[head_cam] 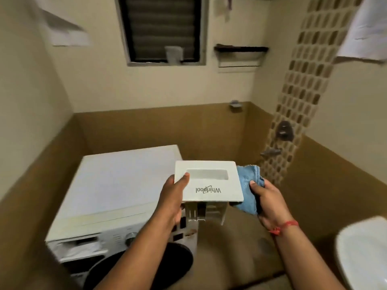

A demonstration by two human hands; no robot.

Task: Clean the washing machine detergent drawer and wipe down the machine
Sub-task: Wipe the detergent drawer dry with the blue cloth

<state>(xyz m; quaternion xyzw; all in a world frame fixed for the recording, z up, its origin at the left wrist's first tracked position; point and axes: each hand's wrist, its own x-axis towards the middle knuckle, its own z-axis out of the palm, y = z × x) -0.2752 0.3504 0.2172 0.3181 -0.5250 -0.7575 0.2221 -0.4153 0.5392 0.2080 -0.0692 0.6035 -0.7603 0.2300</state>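
Both grips are occupied in mid-air: the left grip (171,197) holds the detergent drawer (209,181), and the right grip (266,197) pinches a blue cloth (248,185) touching the drawer's right edge. Below and left of the left grip, the washing machine (117,185) top lies bare. Beyond the grips, open air reaches the tiled wall (167,126). Right of the right grip, a tap (271,152) juts out; what seems a basin (364,254) stands lower right.

One word can be read: "Whirlpool", in dark grey lettering on the white front panel of the detergent drawer (209,181). It appears upside down to the camera, just below the panel's recessed grip. The markings around the dial on the washing machine (117,197) control panel are too blurred to read, and the papers on the walls show no legible text.
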